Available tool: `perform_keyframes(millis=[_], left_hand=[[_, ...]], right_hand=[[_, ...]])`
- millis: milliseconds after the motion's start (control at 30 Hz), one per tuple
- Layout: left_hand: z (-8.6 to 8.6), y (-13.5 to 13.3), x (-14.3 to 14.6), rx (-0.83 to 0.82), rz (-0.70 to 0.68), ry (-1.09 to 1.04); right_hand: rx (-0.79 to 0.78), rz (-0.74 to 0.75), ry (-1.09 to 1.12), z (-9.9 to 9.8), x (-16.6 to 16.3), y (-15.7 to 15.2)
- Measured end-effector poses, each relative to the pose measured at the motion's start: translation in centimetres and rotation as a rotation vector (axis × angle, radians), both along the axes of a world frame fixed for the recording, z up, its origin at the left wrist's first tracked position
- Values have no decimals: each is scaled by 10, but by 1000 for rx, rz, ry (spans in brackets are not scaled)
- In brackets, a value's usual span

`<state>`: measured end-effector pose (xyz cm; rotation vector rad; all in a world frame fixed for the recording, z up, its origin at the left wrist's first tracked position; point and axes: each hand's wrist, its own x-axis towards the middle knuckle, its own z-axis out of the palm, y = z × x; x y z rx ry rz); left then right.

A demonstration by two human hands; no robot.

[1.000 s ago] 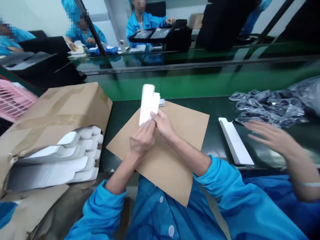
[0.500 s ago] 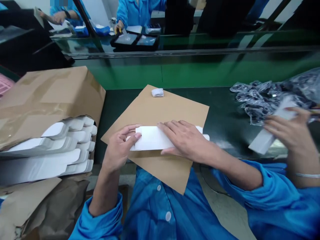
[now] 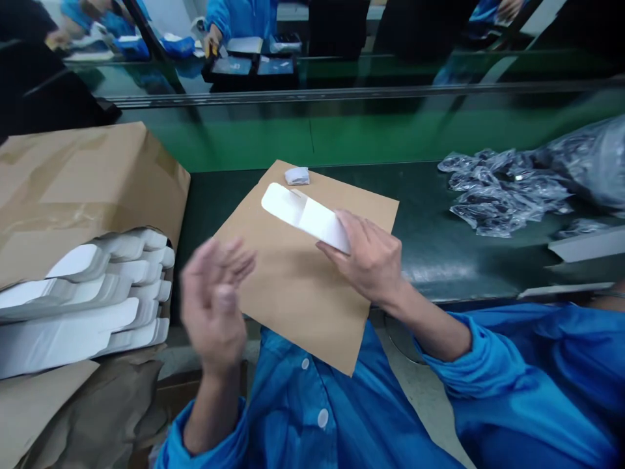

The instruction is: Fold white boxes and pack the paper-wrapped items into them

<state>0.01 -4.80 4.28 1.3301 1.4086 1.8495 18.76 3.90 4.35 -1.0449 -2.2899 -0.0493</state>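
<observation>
The dark green worktop [image 3: 420, 189] spans the scene, with a large brown carton [image 3: 97, 176] on its left, a stack of flat white blanks [image 3: 63, 326] poking from the carton's torn side. A brown cardboard sheet [image 3: 293, 286] lies in front of the person, its near corner overhanging the edge; well to the right sits a heap of plastic-wrapped items [image 3: 508, 185]. The right hand [image 3: 368, 257] pinches a slim white box [image 3: 307, 218] by its near right end, thumb below and fingers over the top. The box is above the sheet, its long axis slanting from that grip to a flap at the far left. The left hand [image 3: 215, 299], blurred, holds nothing, fingers loosely spread; the flap lies beyond it and to its right, apart, and this hand is the nearer to the blanks. A small white packet [image 3: 297, 176] rests near the sheet's far corner, just beyond the box.
</observation>
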Motion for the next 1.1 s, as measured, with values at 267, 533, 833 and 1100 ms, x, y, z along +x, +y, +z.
perform_keyframes(millis=[267,533,833,1100], left_hand=[[-21,21,25,-195,-39,127],[6,21,18,-132,64,371],[12,17,14,-107,14,485],[15,15,24,-150,94,676]], right_hand=[[-333,446,121,10,-12,-44],[-390,500,387,40,-18,3],[-673,522,689,55,-7,21],[-1172,613,768,60,-19,31]])
